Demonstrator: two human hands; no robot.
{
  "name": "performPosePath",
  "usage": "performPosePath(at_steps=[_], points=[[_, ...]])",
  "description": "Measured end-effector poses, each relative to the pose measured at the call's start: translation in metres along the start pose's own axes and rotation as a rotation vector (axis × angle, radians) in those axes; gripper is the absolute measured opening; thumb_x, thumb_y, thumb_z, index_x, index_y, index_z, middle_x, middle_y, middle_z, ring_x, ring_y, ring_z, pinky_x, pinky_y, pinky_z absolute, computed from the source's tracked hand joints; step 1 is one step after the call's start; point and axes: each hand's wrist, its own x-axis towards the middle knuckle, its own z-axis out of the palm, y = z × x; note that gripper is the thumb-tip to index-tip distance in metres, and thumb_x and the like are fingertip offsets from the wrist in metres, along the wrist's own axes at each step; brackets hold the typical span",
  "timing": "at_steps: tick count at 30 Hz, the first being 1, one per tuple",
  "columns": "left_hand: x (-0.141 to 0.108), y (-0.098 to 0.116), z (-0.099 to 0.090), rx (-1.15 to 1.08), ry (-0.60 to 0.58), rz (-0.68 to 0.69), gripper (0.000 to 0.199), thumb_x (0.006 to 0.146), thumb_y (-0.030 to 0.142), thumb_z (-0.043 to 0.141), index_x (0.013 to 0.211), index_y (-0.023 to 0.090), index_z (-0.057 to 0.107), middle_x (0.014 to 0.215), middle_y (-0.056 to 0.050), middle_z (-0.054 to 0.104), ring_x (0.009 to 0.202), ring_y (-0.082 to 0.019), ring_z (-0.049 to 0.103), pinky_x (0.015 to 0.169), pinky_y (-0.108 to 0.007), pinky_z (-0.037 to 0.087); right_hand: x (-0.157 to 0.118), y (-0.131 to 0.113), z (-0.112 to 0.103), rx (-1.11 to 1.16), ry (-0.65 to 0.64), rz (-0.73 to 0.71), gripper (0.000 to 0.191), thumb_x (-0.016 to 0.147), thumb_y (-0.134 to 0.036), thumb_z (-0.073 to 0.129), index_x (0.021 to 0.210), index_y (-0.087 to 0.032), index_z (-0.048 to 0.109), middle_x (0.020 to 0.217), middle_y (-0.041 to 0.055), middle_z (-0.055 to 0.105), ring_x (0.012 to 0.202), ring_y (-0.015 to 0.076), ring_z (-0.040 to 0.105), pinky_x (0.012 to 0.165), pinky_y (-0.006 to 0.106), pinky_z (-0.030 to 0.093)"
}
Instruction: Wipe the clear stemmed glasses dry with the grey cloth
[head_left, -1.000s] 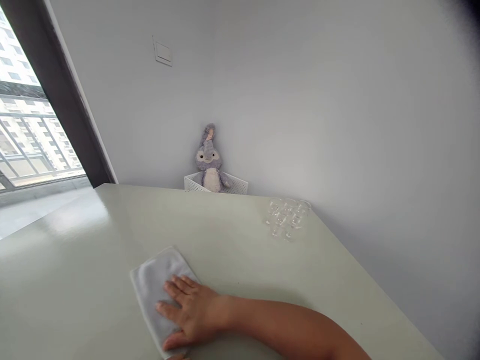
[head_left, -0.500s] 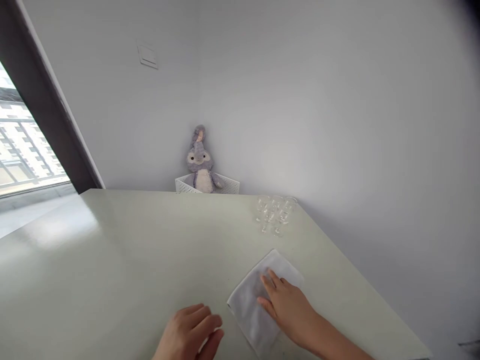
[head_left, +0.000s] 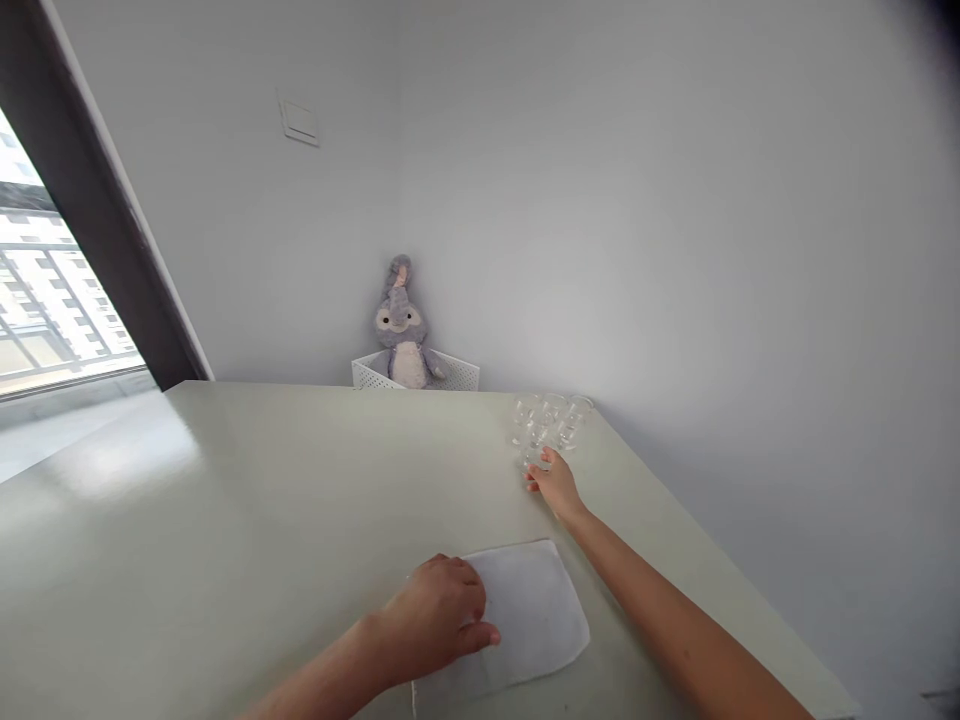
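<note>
A pale grey-white cloth (head_left: 529,610) lies flat near the front of the table. My left hand (head_left: 439,610) rests on its left part, palm down, fingers bent and thumb apart from them. Farther off, my right hand (head_left: 556,482) is at the front of a cluster of small clear stemmed glasses (head_left: 553,408). Its thumb and fingers are closed around the nearest glass (head_left: 531,462), which the hand partly covers. The other glasses stand close together just behind it.
The pale green table (head_left: 300,500) ends on the right beside a grey wall (head_left: 712,300). Beyond the far edge, a grey plush toy (head_left: 409,340) sits in a white perforated basket (head_left: 461,375). A dark-framed opening with a railing is at the left.
My right hand has left the cloth and moved forward to the glasses, taking hold of one. The left hand has come onto the cloth, which has turned and shifted slightly left.
</note>
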Motion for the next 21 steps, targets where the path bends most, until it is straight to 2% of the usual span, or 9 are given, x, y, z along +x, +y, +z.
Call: performPosePath(at_steps=[3, 6, 8, 11, 15, 18, 21], points=[[0.009, -0.009, -0.004, -0.114, 0.028, -0.16, 0.018, 0.08, 0.034, 0.047, 0.079, 0.022, 0.06, 0.077, -0.001, 0.063, 0.076, -0.014, 0.057, 0.07, -0.026, 0.043, 0.009, 0.001, 0.014, -0.03, -0.027, 0.007, 0.043, 0.072, -0.024, 0.045, 0.113, -0.012, 0.041, 0.1, 0.0114, 0.057, 0.06, 0.0116, 0.059, 0.056, 0.024, 0.049], [0.022, -0.031, -0.002, -0.192, 0.143, -0.408, 0.018, 0.079, 0.03, 0.045, 0.089, 0.023, 0.058, 0.088, -0.002, 0.062, 0.081, -0.015, 0.057, 0.07, -0.027, 0.044, 0.004, -0.005, 0.033, -0.043, -0.089, -0.002, 0.039, 0.071, -0.02, 0.042, 0.11, -0.012, 0.045, 0.085, 0.007, 0.061, 0.053, 0.01, 0.056, 0.054, 0.023, 0.047], [0.031, -0.049, 0.001, -0.192, 0.219, -0.537, 0.023, 0.077, 0.03, 0.048, 0.097, 0.022, 0.055, 0.094, -0.003, 0.061, 0.083, -0.016, 0.057, 0.071, -0.028, 0.044, -0.002, -0.009, 0.046, -0.04, -0.15, -0.009, 0.042, 0.07, -0.019, 0.042, 0.112, -0.013, 0.046, 0.083, 0.0055, 0.062, 0.049, 0.0094, 0.055, 0.053, 0.023, 0.047], [0.044, -0.075, 0.006, -0.177, 0.317, -0.664, 0.033, 0.073, 0.029, 0.051, 0.105, 0.02, 0.05, 0.104, -0.007, 0.058, 0.086, -0.018, 0.056, 0.072, -0.03, 0.043, -0.008, -0.013, 0.058, -0.014, -0.198, -0.013, 0.049, 0.069, -0.018, 0.041, 0.118, -0.017, 0.044, 0.099, 0.007, 0.06, 0.053, 0.0097, 0.058, 0.055, 0.024, 0.049], [0.058, -0.101, 0.008, -0.253, 0.392, -0.825, 0.044, 0.073, 0.033, 0.052, 0.114, 0.018, 0.041, 0.113, -0.011, 0.053, 0.08, -0.015, 0.057, 0.065, -0.027, 0.043, 0.006, -0.013, 0.054, 0.039, -0.074, 0.022, 0.06, 0.072, -0.016, 0.035, 0.131, -0.015, 0.026, 0.127, 0.014, 0.041, 0.071, 0.0127, 0.062, 0.065, 0.025, 0.05], [0.066, -0.111, 0.008, -0.291, 0.437, -0.857, 0.053, 0.073, 0.036, 0.054, 0.118, 0.016, 0.034, 0.115, -0.013, 0.053, 0.077, -0.015, 0.058, 0.063, -0.025, 0.042, 0.026, -0.013, 0.047, 0.086, 0.025, 0.065, 0.065, 0.073, -0.015, 0.032, 0.134, -0.009, 0.011, 0.136, 0.0211, 0.025, 0.085, 0.0158, 0.062, 0.068, 0.023, 0.05], [0.07, -0.114, 0.008, -0.293, 0.458, -0.827, 0.052, 0.077, 0.038, 0.048, 0.12, 0.015, 0.029, 0.11, -0.011, 0.056, 0.087, -0.017, 0.057, 0.064, -0.024, 0.039, 0.043, -0.016, 0.045, 0.121, 0.053, 0.069, 0.067, 0.075, -0.018, 0.032, 0.134, -0.005, 0.004, 0.137, 0.024, 0.019, 0.093, 0.0172, 0.059, 0.069, 0.019, 0.048]])
